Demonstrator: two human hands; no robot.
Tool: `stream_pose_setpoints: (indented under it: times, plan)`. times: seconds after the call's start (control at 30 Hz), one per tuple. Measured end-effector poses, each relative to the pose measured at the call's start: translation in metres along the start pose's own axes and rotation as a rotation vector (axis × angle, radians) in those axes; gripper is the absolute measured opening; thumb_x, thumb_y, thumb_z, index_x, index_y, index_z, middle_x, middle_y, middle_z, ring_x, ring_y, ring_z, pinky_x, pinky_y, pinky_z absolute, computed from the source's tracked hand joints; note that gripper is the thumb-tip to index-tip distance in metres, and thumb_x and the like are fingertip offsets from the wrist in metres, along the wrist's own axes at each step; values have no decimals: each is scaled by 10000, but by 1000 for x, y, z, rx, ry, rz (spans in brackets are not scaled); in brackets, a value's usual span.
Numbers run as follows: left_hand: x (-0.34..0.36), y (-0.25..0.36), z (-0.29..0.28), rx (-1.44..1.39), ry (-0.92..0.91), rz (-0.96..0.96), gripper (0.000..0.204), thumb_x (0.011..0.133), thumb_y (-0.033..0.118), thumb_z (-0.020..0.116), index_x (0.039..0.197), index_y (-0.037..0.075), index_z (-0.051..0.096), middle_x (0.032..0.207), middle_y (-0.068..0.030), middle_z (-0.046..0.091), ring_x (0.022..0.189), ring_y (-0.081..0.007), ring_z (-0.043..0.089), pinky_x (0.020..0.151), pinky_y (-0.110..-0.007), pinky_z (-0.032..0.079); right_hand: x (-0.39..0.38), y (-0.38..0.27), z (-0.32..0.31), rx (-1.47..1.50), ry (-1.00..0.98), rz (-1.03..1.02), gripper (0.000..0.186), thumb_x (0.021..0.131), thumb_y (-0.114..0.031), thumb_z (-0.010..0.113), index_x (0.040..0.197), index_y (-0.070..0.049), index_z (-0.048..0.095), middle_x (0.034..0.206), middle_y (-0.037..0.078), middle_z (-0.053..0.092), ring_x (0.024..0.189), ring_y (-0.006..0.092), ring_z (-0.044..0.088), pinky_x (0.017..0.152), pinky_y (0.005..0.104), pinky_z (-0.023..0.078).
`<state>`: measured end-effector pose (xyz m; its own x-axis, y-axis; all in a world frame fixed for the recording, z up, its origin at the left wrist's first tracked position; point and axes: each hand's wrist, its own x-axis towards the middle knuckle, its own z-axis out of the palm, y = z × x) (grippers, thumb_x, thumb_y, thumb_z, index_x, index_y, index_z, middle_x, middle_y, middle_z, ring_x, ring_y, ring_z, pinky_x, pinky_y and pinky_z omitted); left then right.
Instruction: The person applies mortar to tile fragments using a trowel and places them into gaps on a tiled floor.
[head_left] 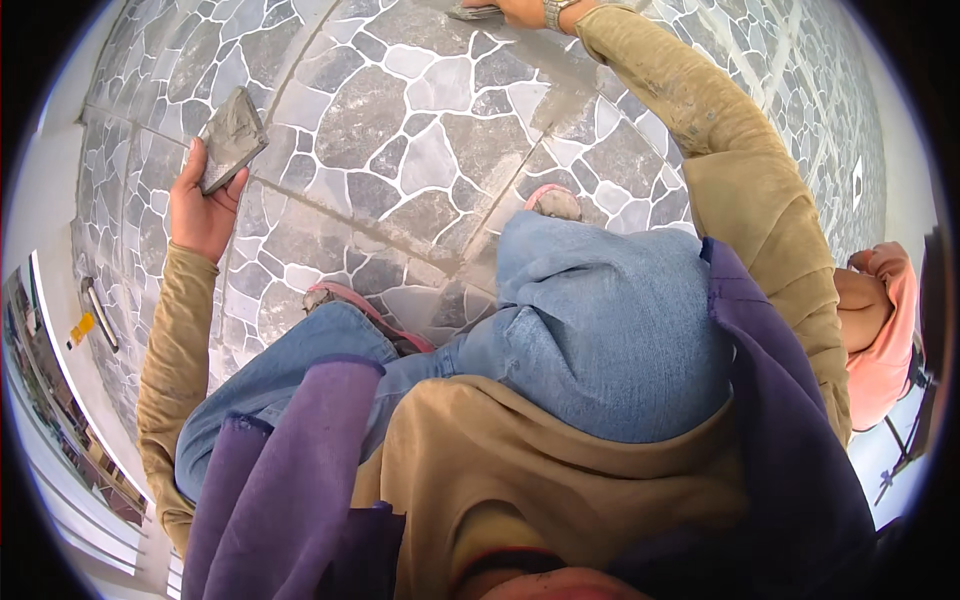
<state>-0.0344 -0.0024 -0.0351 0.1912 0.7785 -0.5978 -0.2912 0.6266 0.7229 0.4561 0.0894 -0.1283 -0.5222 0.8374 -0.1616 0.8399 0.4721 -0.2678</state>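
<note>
My left hand [203,215] grips the near end of a small grey rectangular board [234,140], thumb on one side and fingers on the other. Grey paste like grout lies smeared over its upper face. Far ahead, at the top edge of the view, my right hand [535,12] is closed on a flat, grey-smeared tool [475,13] held low over the floor. Its kind is cut off by the frame edge. Below both hands spreads a stone-patterned tile floor [390,110], with grey paste in the straight joints [350,225] and smears around them.
My shoes [553,203] and bent knees in jeans [620,320] take up the near middle. Another person in a pink top [885,330] sits at the right. A yellow object [81,328] and a curved dark-and-white item [101,315] lie at the left by the floor's edge.
</note>
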Motion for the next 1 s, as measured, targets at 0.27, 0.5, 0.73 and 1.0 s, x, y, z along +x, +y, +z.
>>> stream_pose_setpoints:
  times: [0.27,0.5,0.73,1.0]
  plan:
    - [11,-2,15,-23,-61,3,370,1059,320,515,1233,2,588,1164,-108,688,996,-199,713,761,-292,644,-156,31,31,-238,-74,-48,600,695,30,661,1252,-194,691,1199,-23,706,1123,273,592,915,401,532]
    - [-1,8,5,-50,-47,31,391,1055,331,524,1256,-1,573,1172,-113,684,1001,-196,711,776,-297,645,-96,4,-34,-95,-110,100,598,723,56,567,1245,-204,700,1092,53,740,1055,270,621,873,408,556]
    - [7,12,19,9,-30,38,392,1054,327,525,1263,-2,566,1185,-126,681,1001,-207,713,777,-303,646,-12,-49,68,-288,426,334,370,811,-31,532,1120,-120,717,1005,156,701,1035,354,624,789,502,577]
    - [-15,7,-20,-52,66,49,375,1061,313,508,1266,4,564,1188,-131,684,1004,-218,717,775,-312,649,73,-87,26,143,147,178,243,785,-97,622,984,-125,759,1036,157,699,1002,331,656,758,483,557]
